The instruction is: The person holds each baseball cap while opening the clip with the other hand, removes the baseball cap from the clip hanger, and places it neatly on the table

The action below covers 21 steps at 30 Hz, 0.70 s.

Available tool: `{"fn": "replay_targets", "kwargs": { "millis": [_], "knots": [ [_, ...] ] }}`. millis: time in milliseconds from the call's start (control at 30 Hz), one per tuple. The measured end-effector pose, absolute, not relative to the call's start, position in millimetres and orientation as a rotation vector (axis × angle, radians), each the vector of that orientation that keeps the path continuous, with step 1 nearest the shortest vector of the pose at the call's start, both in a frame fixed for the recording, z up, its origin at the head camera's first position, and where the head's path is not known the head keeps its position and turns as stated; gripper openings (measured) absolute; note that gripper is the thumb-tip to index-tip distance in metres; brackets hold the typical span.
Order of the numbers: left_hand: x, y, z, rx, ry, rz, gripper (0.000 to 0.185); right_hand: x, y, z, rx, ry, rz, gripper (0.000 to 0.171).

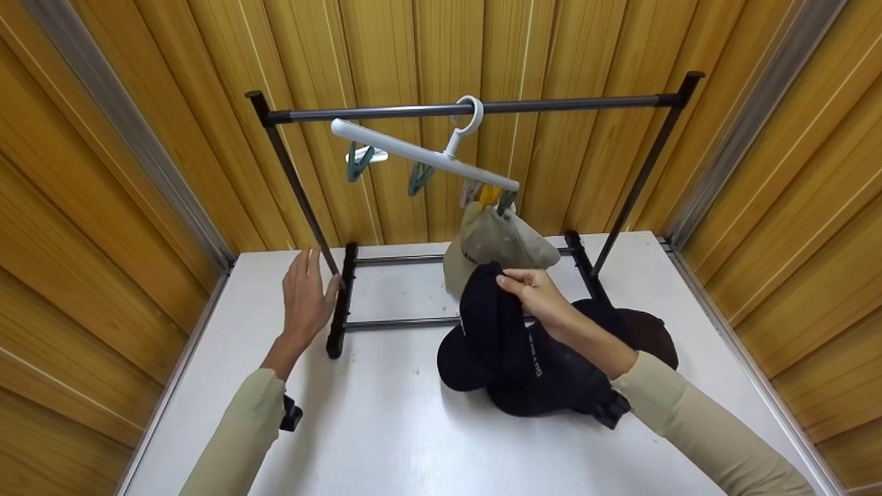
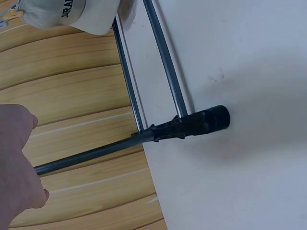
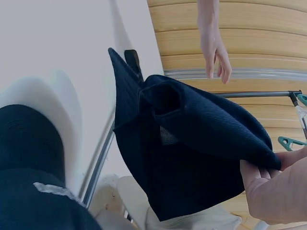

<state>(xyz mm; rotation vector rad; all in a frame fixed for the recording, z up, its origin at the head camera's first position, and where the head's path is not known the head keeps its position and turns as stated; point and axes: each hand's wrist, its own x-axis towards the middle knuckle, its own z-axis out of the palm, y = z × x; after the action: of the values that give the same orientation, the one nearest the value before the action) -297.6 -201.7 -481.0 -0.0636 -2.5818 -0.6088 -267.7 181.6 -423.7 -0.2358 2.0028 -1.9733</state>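
Observation:
My right hand point(image 1: 541, 296) pinches the edge of a dark navy cap point(image 1: 486, 331) and holds it up in front of the rack. In the right wrist view the cap point(image 3: 192, 139) hangs with its inside showing, thumb and fingers gripping one edge. The left hand point(image 1: 306, 293) is raised beside the rack's left post, fingers straight, holding nothing. A white hanger point(image 1: 420, 148) with green clips hangs tilted on the rack's bar point(image 1: 565, 105). Clipped at its lower right end is a beige cap point(image 1: 506, 241), partly behind the navy one.
More dark caps point(image 1: 558, 379) lie on the white table point(image 1: 386, 427) under my right forearm, with a brown cap point(image 1: 651, 337) at their right. Two lower rails point(image 1: 400, 323) join the rack's feet. Wood-patterned walls point(image 1: 386, 55) enclose the table at the back and sides.

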Motion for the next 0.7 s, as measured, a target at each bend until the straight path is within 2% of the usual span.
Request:
{"fn": "replay_targets", "kwargs": {
  "millis": [233,533,700],
  "knots": [
    [-284,-223,-485,0.003,-2.585,-0.609,0.063,-257,190,-446,-0.245,2.066,-1.882,0.034],
    [-286,-213,-486,-0.05,-2.596,-0.618,0.061,-236,196,-461,-0.257,2.426,-1.513,0.041],
    [-283,-213,-493,-0.049,-2.581,-0.619,0.06,-234,205,-466,-0.326,2.489,-1.485,0.04]
  ]
}}
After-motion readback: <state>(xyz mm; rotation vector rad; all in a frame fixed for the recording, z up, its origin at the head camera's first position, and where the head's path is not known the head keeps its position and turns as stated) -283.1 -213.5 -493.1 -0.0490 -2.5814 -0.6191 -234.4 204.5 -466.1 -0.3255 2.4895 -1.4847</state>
